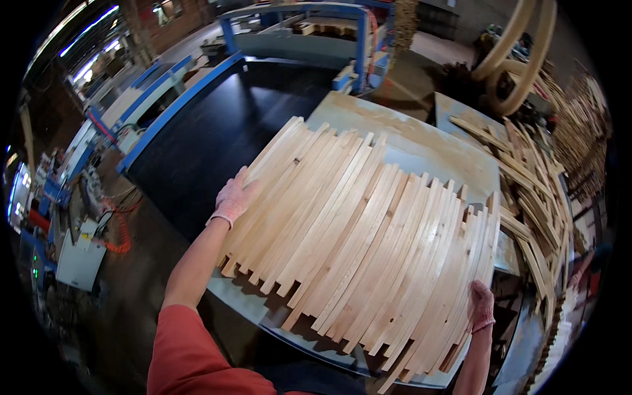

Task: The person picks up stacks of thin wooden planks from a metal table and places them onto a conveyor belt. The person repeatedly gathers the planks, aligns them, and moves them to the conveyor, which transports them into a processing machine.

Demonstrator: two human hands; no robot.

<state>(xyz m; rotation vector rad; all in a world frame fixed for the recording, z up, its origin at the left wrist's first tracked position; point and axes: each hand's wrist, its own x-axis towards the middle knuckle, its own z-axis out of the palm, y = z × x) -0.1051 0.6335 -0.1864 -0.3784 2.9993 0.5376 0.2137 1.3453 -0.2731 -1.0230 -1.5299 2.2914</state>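
Note:
A wide row of pale wooden strips [355,230] lies side by side on a metal-topped table [454,148], their ends uneven at both the near and far sides. My left hand [235,195], in a pinkish knitted glove, grips the outer strip at the row's left edge. At the right edge, near the front corner, my right hand [481,305] wears the same kind of glove and has its fingers curled against the outermost strip. The undersides of both hands are hidden.
A black conveyor belt [217,125] with a blue frame adjoins the table on the left. Behind it stands a blue machine gantry [296,9]. Loose wooden sticks [533,197] are heaped on the right, below a thick hose [507,52]. A grey control box [80,257] is far left.

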